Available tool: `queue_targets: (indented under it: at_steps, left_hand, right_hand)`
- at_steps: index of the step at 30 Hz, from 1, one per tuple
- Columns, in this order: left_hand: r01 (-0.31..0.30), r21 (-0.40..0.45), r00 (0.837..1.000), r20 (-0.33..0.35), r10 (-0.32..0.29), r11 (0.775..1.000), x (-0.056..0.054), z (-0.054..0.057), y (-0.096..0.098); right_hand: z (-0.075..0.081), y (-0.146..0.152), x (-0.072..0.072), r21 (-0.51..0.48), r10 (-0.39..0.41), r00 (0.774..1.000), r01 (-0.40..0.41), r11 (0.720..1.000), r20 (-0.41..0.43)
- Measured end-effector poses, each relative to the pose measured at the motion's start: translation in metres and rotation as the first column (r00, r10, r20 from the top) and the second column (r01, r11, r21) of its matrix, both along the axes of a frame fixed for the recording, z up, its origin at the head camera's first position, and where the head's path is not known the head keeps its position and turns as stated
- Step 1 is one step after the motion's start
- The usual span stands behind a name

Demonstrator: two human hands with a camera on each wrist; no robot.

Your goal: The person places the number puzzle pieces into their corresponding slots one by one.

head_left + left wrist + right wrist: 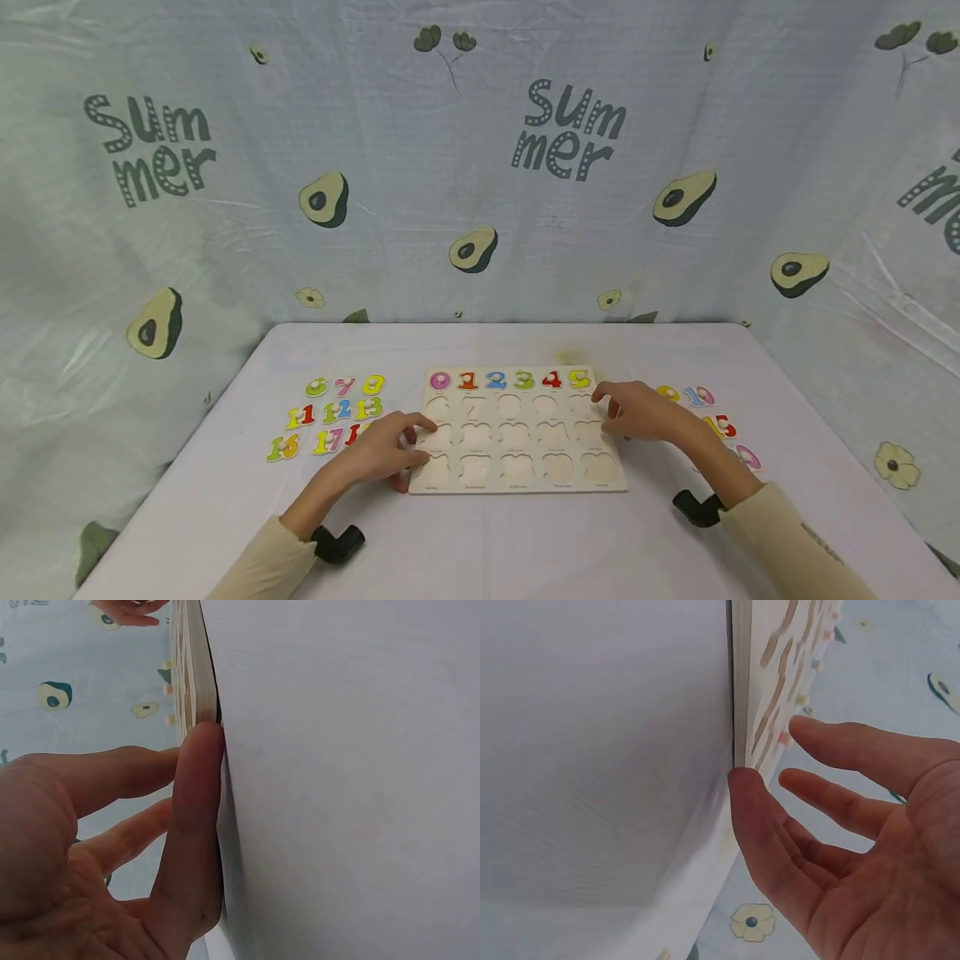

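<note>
- Pale wood-coloured board (496,419), printed with small dark words.
- Zero (439,380) pinkish-purple, one (468,380) orange-red, two (496,380) blue, three (523,380) green, four (551,379) red, five (580,379) yellow (a cheerful row from where I'm standing).
- Eleven (301,416), yellow and red; twelve (337,411), green and blue.
- White table (487,550).
- Whitish-blue cloth (555,279) patterned with green-and-cream avocados, pale flowers and grey-green "summer" lettering.
- Beige sleeves (795,542), dark lettering on the right one.
- Black wrist pieces (339,546).
</note>
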State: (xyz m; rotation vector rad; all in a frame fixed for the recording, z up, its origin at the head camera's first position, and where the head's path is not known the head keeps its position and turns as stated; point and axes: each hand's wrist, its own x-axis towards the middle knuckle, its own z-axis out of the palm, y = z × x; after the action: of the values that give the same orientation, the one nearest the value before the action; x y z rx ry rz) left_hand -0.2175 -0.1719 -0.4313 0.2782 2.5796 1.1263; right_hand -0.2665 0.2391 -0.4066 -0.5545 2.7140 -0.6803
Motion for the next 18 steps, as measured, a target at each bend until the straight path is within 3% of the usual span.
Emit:
queue_targets:
  at_steps: [4, 10, 18]
  left_hand:
    - [-0.014, 0.012, 1.0, 0.024, 0.013, 1.0, 0.001, 0.002, -0.001]
    - [-0.012, 0.014, 0.999, 0.034, 0.011, 1.0, -0.001, 0.007, -0.008]
    - [-0.047, 0.061, 0.997, -0.06, 0.05, 0.997, -0.009, 0.015, -0.03]
  right_hand:
    - [-0.004, 0.001, 0.018, -0.035, -0.02, 0.998, 0.022, 0.999, 0.066]
    - [-0.009, 0.0, 0.035, -0.035, -0.051, 0.995, 0.054, 0.998, 0.085]
    - [-0.013, 0.003, 0.042, -0.045, -0.037, 0.993, 0.043, 0.998, 0.114]
